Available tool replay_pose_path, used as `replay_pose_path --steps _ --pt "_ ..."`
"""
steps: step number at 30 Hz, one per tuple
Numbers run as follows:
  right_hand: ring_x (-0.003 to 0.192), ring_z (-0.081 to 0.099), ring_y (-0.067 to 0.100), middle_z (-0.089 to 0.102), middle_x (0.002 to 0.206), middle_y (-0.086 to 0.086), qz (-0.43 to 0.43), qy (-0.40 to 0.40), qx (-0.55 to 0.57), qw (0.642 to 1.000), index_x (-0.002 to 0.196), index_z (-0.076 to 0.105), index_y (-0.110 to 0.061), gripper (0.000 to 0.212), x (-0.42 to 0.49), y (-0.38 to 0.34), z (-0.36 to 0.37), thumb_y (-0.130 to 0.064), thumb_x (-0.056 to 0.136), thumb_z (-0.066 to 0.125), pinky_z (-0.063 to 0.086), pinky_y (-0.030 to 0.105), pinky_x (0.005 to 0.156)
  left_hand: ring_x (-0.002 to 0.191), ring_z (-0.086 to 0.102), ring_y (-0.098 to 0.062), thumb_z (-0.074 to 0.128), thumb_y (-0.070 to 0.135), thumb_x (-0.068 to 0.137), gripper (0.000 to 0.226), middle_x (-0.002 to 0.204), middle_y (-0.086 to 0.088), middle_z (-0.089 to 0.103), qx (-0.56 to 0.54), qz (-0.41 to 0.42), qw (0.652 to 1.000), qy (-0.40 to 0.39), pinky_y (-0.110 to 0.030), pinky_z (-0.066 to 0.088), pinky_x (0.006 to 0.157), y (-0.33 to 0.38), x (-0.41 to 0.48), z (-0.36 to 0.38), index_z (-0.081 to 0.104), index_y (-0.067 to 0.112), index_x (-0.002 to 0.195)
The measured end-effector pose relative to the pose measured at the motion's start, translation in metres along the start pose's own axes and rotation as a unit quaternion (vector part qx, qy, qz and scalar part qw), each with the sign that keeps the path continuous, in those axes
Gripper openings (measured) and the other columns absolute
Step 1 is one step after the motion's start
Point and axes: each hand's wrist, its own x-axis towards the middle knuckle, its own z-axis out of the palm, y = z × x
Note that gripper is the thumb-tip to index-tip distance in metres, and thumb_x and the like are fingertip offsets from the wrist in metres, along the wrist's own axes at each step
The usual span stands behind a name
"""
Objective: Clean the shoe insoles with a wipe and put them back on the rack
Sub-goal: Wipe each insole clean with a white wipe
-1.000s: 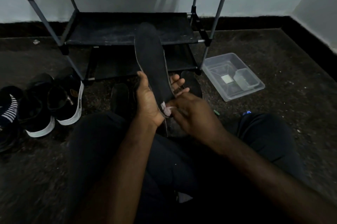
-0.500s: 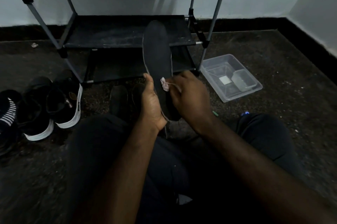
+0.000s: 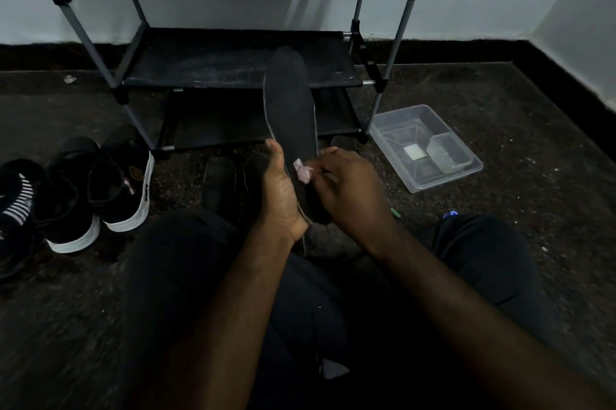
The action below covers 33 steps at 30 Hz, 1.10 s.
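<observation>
- Insole (image 3: 291, 109), black, stands nearly upright in front of the person, toe end up and overlapping the middle shelf of the rack (image 3: 233, 56) in view; it is off the rack, held above the floor (image 3: 516, 116).
- Left hand (image 3: 280, 196) has its grip curled round the insole's lower half, thumb lying up along the left edge, fingers hidden behind.
- Right hand (image 3: 346, 192) pinches a small crumpled pale wipe (image 3: 302, 171) in its fingertips, grip closed tight on it; the wipe touches the insole's face just beside the left thumb.
- 2 dark insole-shaped pieces (image 3: 218, 182) lie flat on the floor just beyond the person's knees.
- Shoes (image 3: 123, 189), black with white soles, sit on the floor left of the rack's foot.
- Clear plastic tub (image 3: 390, 156) rests on the floor right of the rack, with a smaller clear box (image 3: 445, 156) inside it.
</observation>
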Motion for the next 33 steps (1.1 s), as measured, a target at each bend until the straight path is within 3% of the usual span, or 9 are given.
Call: replay_pose_path --steps 3,7,10,12,16,20,25,29,33 --pt "0.078 0.062 0.028 0.067 0.085 0.008 0.001 0.005 -0.085 0.996 0.09 0.074 -0.015 0.018 0.003 0.006 0.007 -0.021 0.089 0.057 0.05 0.036 0.066 0.083 0.072 -0.022 0.013 0.069 0.094 0.091 0.086 -0.012 0.074 -0.02 0.009 1.0 0.004 -0.037 0.056 0.082 0.001 0.004 -0.006 0.08 0.011 0.078" --pt "0.078 0.063 0.02 0.068 0.084 0.005 -0.008 -0.045 0.016 0.999 0.092 0.075 -0.017 0.013 -0.026 0.002 0.004 -0.021 0.09 0.063 0.046 0.028 0.067 0.091 0.069 -0.03 0.019 0.07 0.094 0.08 0.092 -0.019 0.069 -0.066 0.037 0.997 0.033 -0.046 0.051 0.095 0.004 0.014 -0.014 0.061 0.004 0.113" --pt "0.083 0.065 0.011 0.068 0.086 -0.001 0.007 -0.092 0.098 0.991 0.096 0.077 -0.019 0.011 -0.028 0.004 0.0 -0.021 0.088 0.069 0.053 0.034 0.076 0.09 0.069 -0.03 0.019 0.07 0.094 0.083 0.091 -0.02 0.068 -0.048 0.04 0.997 0.044 -0.046 0.053 0.092 0.003 0.015 -0.01 0.066 0.002 0.104" --pt "0.085 0.064 0.008 0.067 0.088 -0.005 0.03 -0.056 0.137 0.988 0.094 0.078 -0.02 0.01 -0.014 0.008 0.0 -0.023 0.087 0.073 0.052 0.028 0.078 0.086 0.071 -0.027 0.018 0.072 0.092 0.09 0.089 -0.017 0.072 -0.02 0.015 0.999 0.028 -0.041 0.057 0.085 0.001 0.012 -0.005 0.076 0.003 0.088" --pt "0.08 0.062 0.023 0.071 0.086 0.004 0.026 0.024 -0.007 0.999 0.091 0.079 -0.016 0.011 0.011 0.016 0.009 -0.013 0.085 0.071 0.046 0.032 0.074 0.084 0.073 -0.019 0.01 0.068 0.095 0.092 0.088 -0.01 0.076 -0.003 -0.014 1.0 -0.009 -0.036 0.056 0.085 -0.004 0.005 -0.002 0.081 0.013 0.074" --pt "0.08 0.066 0.023 0.072 0.087 0.008 -0.013 -0.024 0.019 0.999 0.091 0.078 -0.012 0.012 -0.017 0.009 0.01 -0.016 0.085 0.068 0.048 0.032 0.073 0.091 0.071 -0.026 0.016 0.071 0.093 0.09 0.093 -0.018 0.073 -0.049 -0.009 0.999 -0.004 -0.044 0.048 0.098 0.0 0.011 -0.012 0.077 0.004 0.091" --pt "0.085 0.069 0.007 0.074 0.089 -0.004 0.076 -0.116 0.18 0.974 0.092 0.078 -0.012 0.01 -0.034 0.021 -0.016 -0.008 0.084 0.075 0.054 0.024 0.08 0.101 0.067 -0.03 0.02 0.071 0.092 0.084 0.106 -0.02 0.069 -0.052 0.003 0.999 -0.015 -0.047 0.047 0.099 -0.005 0.019 -0.012 0.06 0.001 0.116" --pt "0.091 0.07 0.016 0.074 0.095 0.009 0.167 -0.028 0.358 0.918 0.097 0.073 0.0 0.012 -0.012 0.02 -0.025 0.002 0.088 0.065 0.054 0.027 0.084 0.103 0.066 -0.031 0.02 0.076 0.089 0.093 0.113 -0.021 0.066 -0.023 -0.052 0.997 -0.052 -0.045 0.05 0.096 -0.011 0.019 -0.011 0.06 -0.003 0.119" --pt "0.086 0.068 0.021 0.072 0.097 0.015 0.308 -0.058 0.606 0.731 0.097 0.071 -0.002 0.016 -0.01 0.022 -0.016 -0.002 0.087 0.058 0.056 0.031 0.079 0.092 0.066 -0.03 0.017 0.074 0.092 0.089 0.103 -0.019 0.065 -0.036 -0.036 0.998 -0.049 -0.042 0.051 0.084 -0.012 0.025 -0.024 0.062 0.0 0.111"
